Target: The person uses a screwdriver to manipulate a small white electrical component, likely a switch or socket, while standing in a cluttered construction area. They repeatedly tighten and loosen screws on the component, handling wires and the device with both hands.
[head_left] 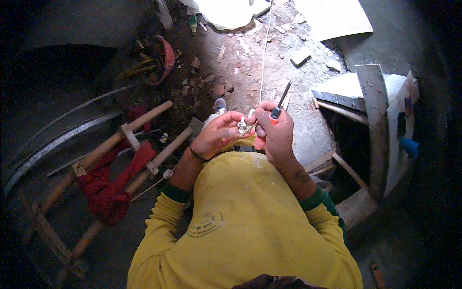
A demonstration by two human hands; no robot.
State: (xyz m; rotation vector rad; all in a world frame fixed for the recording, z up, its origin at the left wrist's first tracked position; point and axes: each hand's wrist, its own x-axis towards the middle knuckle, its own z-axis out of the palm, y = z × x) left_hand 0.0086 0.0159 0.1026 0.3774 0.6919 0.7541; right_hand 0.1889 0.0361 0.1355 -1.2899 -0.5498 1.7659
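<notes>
In front of my waist, both hands work close together. My left hand [214,136] is closed, its thumb and fingers pinching a small white fitting [241,124] whose exact kind is too small to make out. Beside it, my right hand [280,136] grips a screwdriver [275,112] with a dark shaft pointing up and away and a black and red handle. The right thumb and fingertips also meet near the white fitting. A thin white cable [264,53] runs from the far floor down to my fingers. Below the right palm shows something reddish [260,142], partly hidden.
Left lies a wooden ladder [144,117] with a dark red cloth [109,192] draped over it. Beyond is a red bowl [166,60]. Rubble [218,90] litters the floor. At right stand pale boards [373,106] and a blue object [409,147]. A white sheet [334,19] lies far right.
</notes>
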